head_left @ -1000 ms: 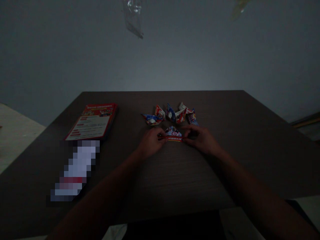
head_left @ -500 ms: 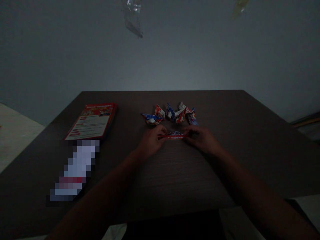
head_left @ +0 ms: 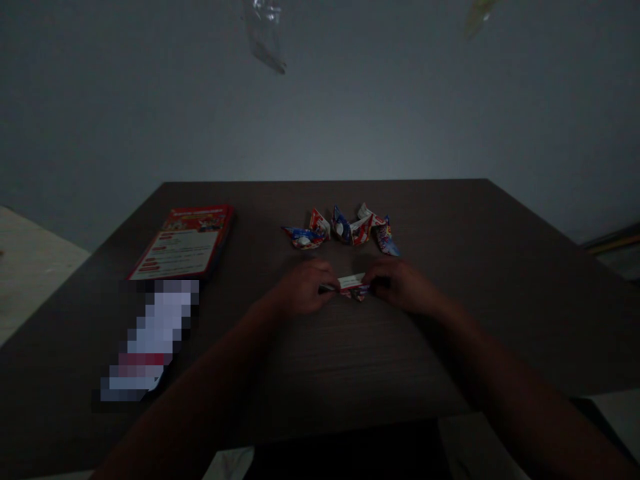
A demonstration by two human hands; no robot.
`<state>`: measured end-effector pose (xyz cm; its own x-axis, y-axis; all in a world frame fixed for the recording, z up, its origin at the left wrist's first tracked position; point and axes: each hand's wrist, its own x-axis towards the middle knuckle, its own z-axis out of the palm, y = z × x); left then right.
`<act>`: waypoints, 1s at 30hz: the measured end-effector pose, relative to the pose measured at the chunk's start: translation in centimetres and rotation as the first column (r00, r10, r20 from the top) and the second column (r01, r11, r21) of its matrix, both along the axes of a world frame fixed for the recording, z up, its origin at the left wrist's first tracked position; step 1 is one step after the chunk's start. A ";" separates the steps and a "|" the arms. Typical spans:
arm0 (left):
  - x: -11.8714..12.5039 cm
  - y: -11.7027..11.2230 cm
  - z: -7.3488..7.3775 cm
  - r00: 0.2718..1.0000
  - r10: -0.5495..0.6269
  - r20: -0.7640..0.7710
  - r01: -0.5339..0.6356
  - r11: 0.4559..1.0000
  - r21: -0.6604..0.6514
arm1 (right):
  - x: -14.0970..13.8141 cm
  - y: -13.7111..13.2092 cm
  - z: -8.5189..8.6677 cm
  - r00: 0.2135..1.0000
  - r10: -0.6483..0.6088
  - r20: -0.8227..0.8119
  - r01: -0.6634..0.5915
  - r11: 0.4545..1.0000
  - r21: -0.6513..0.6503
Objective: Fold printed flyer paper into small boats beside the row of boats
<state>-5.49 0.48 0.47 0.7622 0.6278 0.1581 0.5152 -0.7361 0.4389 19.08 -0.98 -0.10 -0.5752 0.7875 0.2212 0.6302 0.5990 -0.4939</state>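
Observation:
Between my two hands is a small folded piece of printed paper (head_left: 354,287), red and white with a dark patterned part on its near side. My left hand (head_left: 309,285) pinches its left end, and my right hand (head_left: 400,285) pinches the right end. The fingertips cover both ends. Just beyond my hands stand several folded paper shapes with pointed tips: a blue and red one (head_left: 306,237) on the left, another (head_left: 351,228) in the middle, and a third (head_left: 386,237) near my right fingers.
A stack of red-bordered printed leaflets (head_left: 187,243) lies on the left of the dark wooden table (head_left: 490,267). In front of it is a pale, pixelated long item (head_left: 155,340). Behind the table rises a grey wall (head_left: 375,100) with a clear plastic bag (head_left: 267,37) on it.
The paper between my hands has moved slightly toward me and turned, so a white strip now faces up where a red edge showed before. Both hands came nearer with it.

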 end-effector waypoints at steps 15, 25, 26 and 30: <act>-0.2 0.0 0.5 0.984 -0.154 -0.086 0.150 0.987 -0.052 | -2.2 -0.9 -0.3 0.995 0.077 -0.066 -0.081 0.996 -0.048; -0.5 0.2 1.0 0.978 -0.173 -0.115 0.167 0.984 -0.059 | -3.5 -1.3 -0.4 0.979 0.129 -0.156 -0.139 0.989 -0.056; -0.4 0.2 1.0 0.979 -0.173 -0.111 0.166 0.984 -0.062 | -3.7 -1.3 -0.5 0.980 0.116 -0.163 -0.129 0.989 -0.069; -0.3 0.2 0.8 0.982 -0.150 -0.112 0.143 0.987 -0.067 | -4.2 -1.5 -0.7 0.983 0.038 -0.177 -0.064 0.987 -0.144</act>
